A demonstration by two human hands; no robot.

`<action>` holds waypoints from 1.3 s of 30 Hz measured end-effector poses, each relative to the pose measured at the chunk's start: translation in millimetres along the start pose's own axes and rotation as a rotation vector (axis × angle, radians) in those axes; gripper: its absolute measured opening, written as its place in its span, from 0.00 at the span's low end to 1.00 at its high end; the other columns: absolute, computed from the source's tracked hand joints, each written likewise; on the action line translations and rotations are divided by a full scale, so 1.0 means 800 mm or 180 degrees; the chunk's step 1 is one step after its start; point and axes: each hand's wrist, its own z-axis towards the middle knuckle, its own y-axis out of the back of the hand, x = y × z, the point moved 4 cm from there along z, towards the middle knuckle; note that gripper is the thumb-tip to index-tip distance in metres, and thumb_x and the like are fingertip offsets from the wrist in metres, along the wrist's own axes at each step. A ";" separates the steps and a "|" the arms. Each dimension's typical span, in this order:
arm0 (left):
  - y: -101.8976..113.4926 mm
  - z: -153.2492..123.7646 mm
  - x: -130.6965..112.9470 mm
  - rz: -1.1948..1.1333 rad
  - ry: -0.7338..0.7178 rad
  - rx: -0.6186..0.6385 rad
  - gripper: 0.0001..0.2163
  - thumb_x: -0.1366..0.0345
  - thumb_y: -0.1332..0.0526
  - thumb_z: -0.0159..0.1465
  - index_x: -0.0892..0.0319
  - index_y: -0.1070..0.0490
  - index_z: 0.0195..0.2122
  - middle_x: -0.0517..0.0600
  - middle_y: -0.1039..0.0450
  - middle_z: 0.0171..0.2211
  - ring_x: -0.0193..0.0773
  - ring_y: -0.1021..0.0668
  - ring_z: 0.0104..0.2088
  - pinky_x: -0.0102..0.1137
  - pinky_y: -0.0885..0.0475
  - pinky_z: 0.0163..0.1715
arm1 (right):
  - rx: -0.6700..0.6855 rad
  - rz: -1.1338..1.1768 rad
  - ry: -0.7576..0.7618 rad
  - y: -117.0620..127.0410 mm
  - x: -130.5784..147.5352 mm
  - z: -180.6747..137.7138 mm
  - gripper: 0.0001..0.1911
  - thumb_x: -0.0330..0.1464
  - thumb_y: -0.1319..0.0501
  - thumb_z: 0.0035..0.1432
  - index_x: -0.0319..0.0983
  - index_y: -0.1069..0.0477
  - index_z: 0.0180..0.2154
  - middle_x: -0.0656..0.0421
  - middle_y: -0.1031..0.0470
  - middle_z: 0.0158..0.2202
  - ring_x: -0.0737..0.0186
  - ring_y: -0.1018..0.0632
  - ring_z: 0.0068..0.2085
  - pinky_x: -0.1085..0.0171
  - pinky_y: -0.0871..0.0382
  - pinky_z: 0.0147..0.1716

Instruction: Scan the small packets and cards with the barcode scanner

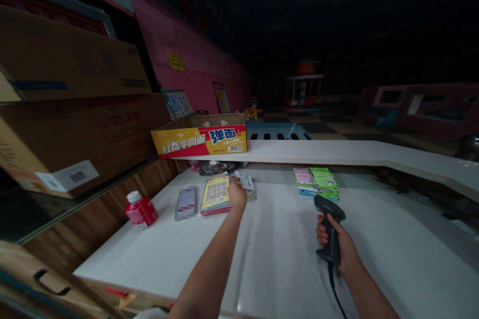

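Note:
My right hand [346,246] is wrapped round the handle of a black barcode scanner [329,227]. The scanner's head tilts up above the white counter, and its cord runs down to the bottom edge. Farther left, my left hand [237,193] has its fingers closed on a small whitish packet [246,181], which rests over other packets; part of it is hidden by the hand. A stack of booklets [216,194] with a yellow, code-covered top lies just left of that hand. Beyond the scanner are stacked pink packets [303,177] and green packets [324,179].
A pixelated phone-like item [186,203] and a red bottle with a white cap [141,210] lie to the left. Behind runs a raised white ledge [318,152] carrying an open noodle carton [200,140]. Large cardboard boxes [93,129] are piled at the left.

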 end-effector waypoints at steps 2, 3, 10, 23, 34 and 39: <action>0.004 0.009 -0.004 0.0275 0.0000 0.0149 0.13 0.77 0.45 0.61 0.65 0.27 0.45 0.58 0.22 0.42 0.43 0.22 0.46 0.32 0.30 0.46 | -0.0005 0.0000 0.0011 0.000 -0.001 0.001 0.19 0.37 0.25 0.41 0.36 0.28 0.33 0.65 0.35 0.18 0.74 0.37 0.17 0.75 0.41 0.13; 0.003 0.011 -0.006 0.0453 -0.0026 0.0242 0.13 0.77 0.45 0.61 0.64 0.27 0.44 0.58 0.22 0.41 0.43 0.21 0.46 0.31 0.31 0.45 | -0.0010 0.0001 0.0028 0.001 -0.001 0.002 0.19 0.37 0.25 0.42 0.36 0.28 0.33 0.65 0.35 0.18 0.74 0.37 0.17 0.75 0.41 0.13; 0.004 0.001 -0.025 0.1806 -0.0678 0.0508 0.12 0.68 0.42 0.62 0.65 0.27 0.45 0.63 0.27 0.46 0.48 0.25 0.48 0.36 0.33 0.48 | 0.0016 0.0017 0.0042 0.002 -0.001 0.003 0.19 0.37 0.25 0.41 0.36 0.28 0.33 0.65 0.35 0.18 0.74 0.36 0.17 0.75 0.40 0.13; -0.027 -0.030 -0.027 0.2349 -0.1261 0.1251 0.17 0.76 0.49 0.64 0.64 0.30 0.52 0.64 0.32 0.54 0.46 0.28 0.54 0.35 0.30 0.48 | 0.0023 0.0000 0.0061 0.004 -0.002 0.006 0.20 0.37 0.25 0.42 0.35 0.29 0.33 0.65 0.35 0.18 0.74 0.36 0.17 0.75 0.41 0.14; -0.041 -0.050 -0.059 0.1905 -0.1567 0.0982 0.17 0.78 0.47 0.62 0.62 0.29 0.50 0.63 0.32 0.53 0.47 0.31 0.57 0.38 0.35 0.55 | -0.0036 -0.0011 0.0185 -0.003 0.002 0.006 0.18 0.38 0.27 0.44 0.37 0.29 0.33 0.65 0.35 0.19 0.73 0.36 0.17 0.74 0.41 0.13; -0.087 -0.076 -0.109 0.1160 -0.1892 0.1192 0.13 0.72 0.42 0.62 0.61 0.28 0.48 0.58 0.28 0.48 0.44 0.28 0.53 0.36 0.35 0.54 | -0.0082 -0.0137 0.0221 -0.006 0.005 0.005 0.21 0.41 0.25 0.40 0.36 0.29 0.32 0.65 0.34 0.18 0.74 0.36 0.17 0.75 0.42 0.13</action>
